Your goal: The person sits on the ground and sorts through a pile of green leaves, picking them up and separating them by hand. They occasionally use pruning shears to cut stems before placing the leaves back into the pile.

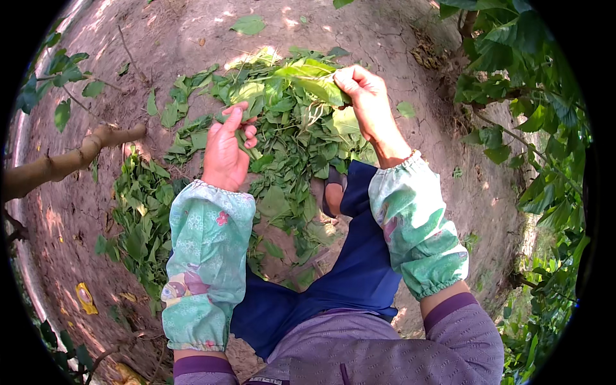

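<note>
Between my knees a heap of green leaves (308, 149) is spread on the ground. My right hand (363, 96) pinches several large leaves (313, 82) by one end, above the far side of the heap. Thin pale stems (314, 115) show below them. My left hand (228, 149) is curled palm up over the heap's left part, with green leaf (248, 144) between its fingers; how many leaves it holds is hidden. A gap separates the two hands. Both forearms wear green patterned sleeve covers.
A second pile of leaves (139, 216) lies left of my left forearm. A bare cut branch (72, 154) juts in from the left. Leafy branches (510, 96) crowd the right side. A yellow wrapper (85, 297) lies on the cracked soil (452, 231) at lower left.
</note>
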